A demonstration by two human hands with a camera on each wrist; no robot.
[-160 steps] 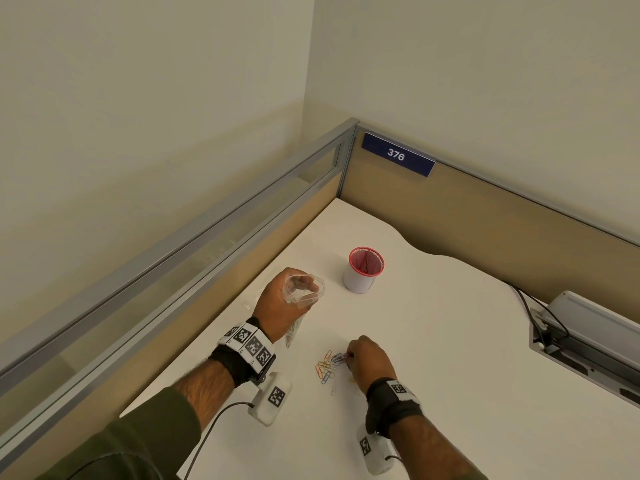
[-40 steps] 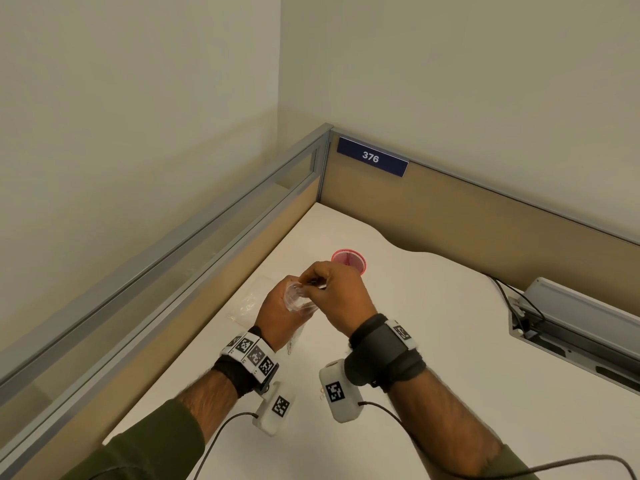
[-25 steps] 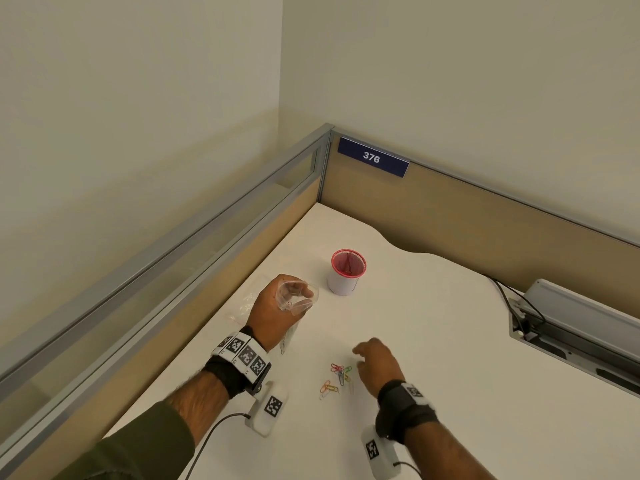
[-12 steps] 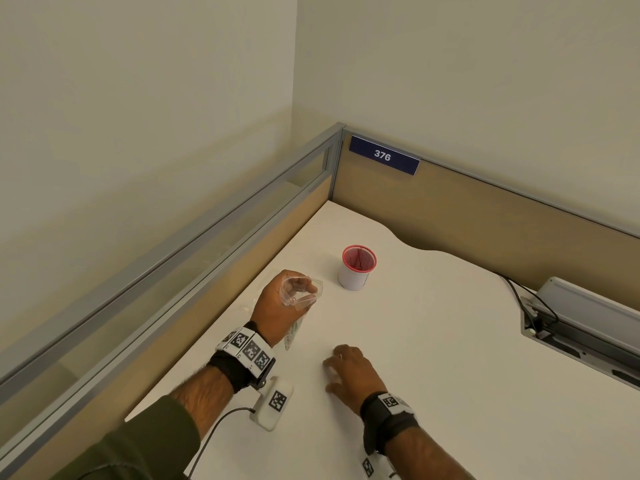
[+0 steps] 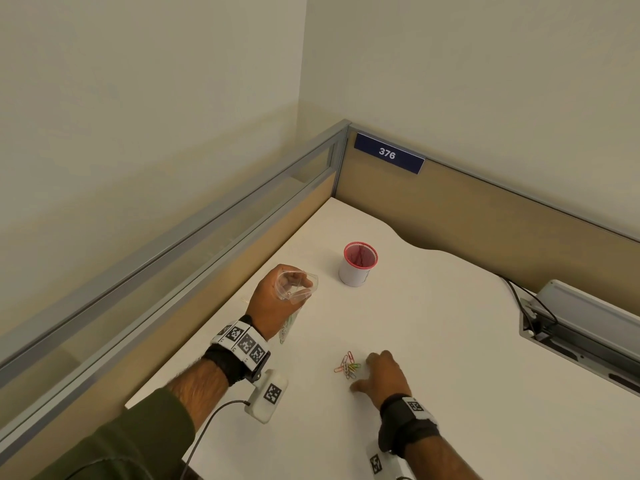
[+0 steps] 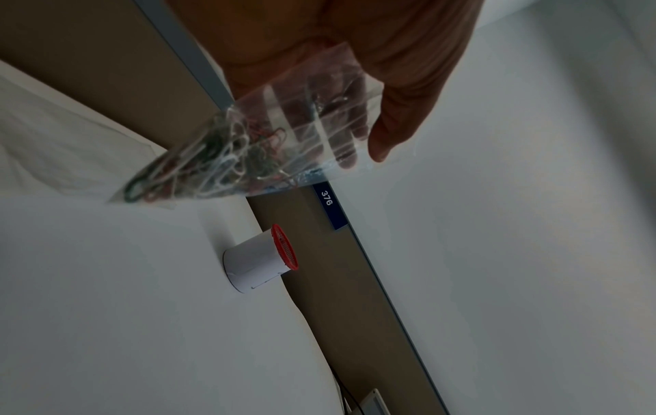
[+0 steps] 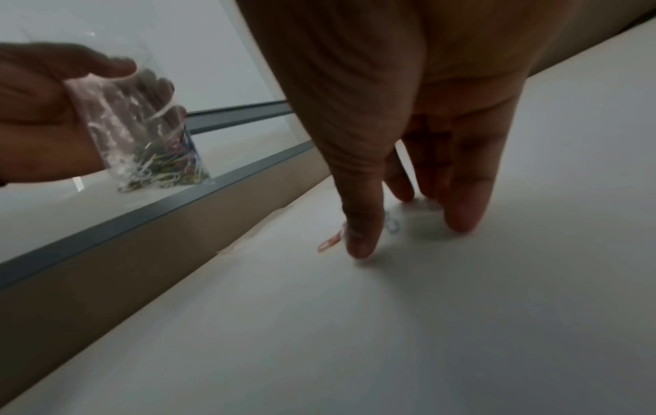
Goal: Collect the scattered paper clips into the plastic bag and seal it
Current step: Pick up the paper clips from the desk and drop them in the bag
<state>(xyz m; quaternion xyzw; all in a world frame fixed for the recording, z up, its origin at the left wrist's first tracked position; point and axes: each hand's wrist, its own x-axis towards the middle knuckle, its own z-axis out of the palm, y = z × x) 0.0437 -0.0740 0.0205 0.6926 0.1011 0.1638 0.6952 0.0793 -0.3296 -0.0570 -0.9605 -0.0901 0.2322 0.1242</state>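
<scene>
White cubicle desk (image 5: 433, 341), hands over scattered clips.
Right hand (image 5: 384, 379) fingers straight and spread, tips on the desk beside the loose paper clips (image 5: 348, 365); left hand (image 5: 277, 299) curls round the open-mouthed plastic bag (image 6: 248, 146), partly filled, held above the desk.

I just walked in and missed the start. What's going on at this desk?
A person is gathering paper clips into a clear plastic bag. Their left hand holds the bag above the white desk with its mouth open; it already has many clips inside and is not sealed. The right hand is down on the desk with fingers spread straight, touching a small pile of coloured paper clips. A red-rimmed cup stands further back.
</scene>
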